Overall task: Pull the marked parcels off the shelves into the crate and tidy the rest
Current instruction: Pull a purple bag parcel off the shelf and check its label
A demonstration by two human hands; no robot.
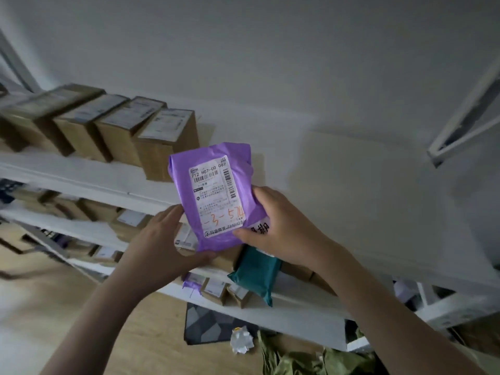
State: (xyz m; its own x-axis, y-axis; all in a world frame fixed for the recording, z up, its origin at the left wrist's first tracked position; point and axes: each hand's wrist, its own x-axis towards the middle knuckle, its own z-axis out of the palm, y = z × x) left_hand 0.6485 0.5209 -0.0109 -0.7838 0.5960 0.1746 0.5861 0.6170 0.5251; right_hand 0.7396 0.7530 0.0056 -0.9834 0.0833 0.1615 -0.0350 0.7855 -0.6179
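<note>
A purple poly-bag parcel [213, 196] with a white shipping label and orange handwritten numbers is held up in front of the top shelf [89, 182]. My right hand [278, 226] grips its lower right corner, thumb across the label's bottom edge. My left hand [165, 242] cups the lower left edge, its thumb under the bottom and its fingers along the side. Black handwriting shows on the bag beside my right thumb. A row of brown cardboard boxes [113, 131] stands on the top shelf to the left.
A teal poly-bag parcel [257, 274] lies tilted on a lower shelf among small boxes [216, 290]. Further boxes fill the lower shelves at left. On the wooden floor lie a grey patterned mat [205, 323], crumpled white paper [242, 341] and olive-green fabric [311, 358].
</note>
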